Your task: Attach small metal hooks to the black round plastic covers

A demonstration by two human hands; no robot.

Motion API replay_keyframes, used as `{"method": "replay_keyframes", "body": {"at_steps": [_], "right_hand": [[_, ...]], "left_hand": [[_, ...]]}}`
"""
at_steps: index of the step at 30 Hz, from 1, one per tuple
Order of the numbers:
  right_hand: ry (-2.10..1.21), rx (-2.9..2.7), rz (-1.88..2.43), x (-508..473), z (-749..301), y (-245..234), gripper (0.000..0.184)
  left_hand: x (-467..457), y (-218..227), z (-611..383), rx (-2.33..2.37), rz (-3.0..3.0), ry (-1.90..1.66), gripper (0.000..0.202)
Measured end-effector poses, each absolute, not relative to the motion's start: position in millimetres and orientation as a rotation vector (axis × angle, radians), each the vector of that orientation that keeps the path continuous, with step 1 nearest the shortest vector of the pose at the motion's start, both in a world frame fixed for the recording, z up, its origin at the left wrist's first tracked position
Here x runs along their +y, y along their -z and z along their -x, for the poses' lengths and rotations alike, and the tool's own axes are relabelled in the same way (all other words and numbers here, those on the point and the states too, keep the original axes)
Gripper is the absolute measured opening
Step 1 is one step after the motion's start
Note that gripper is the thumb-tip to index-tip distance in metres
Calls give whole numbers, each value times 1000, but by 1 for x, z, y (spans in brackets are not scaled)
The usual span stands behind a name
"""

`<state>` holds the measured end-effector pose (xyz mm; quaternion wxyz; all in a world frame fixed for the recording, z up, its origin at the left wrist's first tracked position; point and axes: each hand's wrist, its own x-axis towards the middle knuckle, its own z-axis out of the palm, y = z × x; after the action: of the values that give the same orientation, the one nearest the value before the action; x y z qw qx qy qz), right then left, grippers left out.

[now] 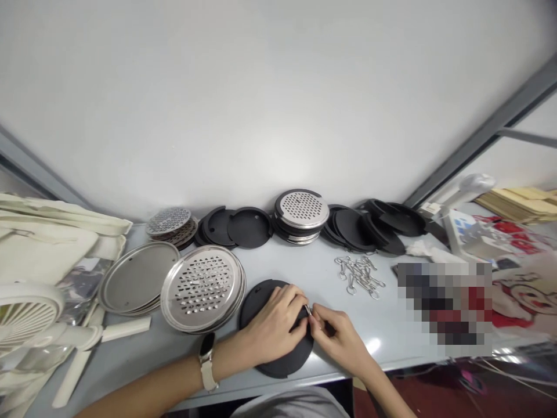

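Observation:
A round black disc (261,296) lies flat near the table's front edge. My left hand (272,328) rests on top of it, fingers curled, a watch on the wrist. My right hand (337,337) meets it at the disc's right rim. Both pinch a small shiny metal piece (308,309) between their fingertips; it is too small to name for sure. A heap of small metal wire clips (359,276) lies on the table behind my right hand.
A stack of perforated steel discs (202,287) and plain steel plates (137,277) lie to the left. Along the wall sit black discs (248,227), an assembled steel-and-black stack (302,212) and more black rings (374,223). A white fan (26,316) stands far left.

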<state>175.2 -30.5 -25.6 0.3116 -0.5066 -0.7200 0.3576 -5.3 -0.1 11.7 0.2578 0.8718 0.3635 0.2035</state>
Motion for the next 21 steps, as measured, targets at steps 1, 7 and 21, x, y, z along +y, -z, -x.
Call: {"method": "replay_keyframes", "body": {"at_steps": [1,7,21], "right_hand": [[-947,-1892,1338,-31,-175,25,31],[-982,-1867,1305,-31,-175,21,31],[-1000,-1878,1188,-32,-179,23,26]], "left_hand": [[0,-11,5,978,-2363,-561,22],[-3,-9,3,962,-2413,-593,23],[-3,-1,4,864,-2467,-685,29]]}}
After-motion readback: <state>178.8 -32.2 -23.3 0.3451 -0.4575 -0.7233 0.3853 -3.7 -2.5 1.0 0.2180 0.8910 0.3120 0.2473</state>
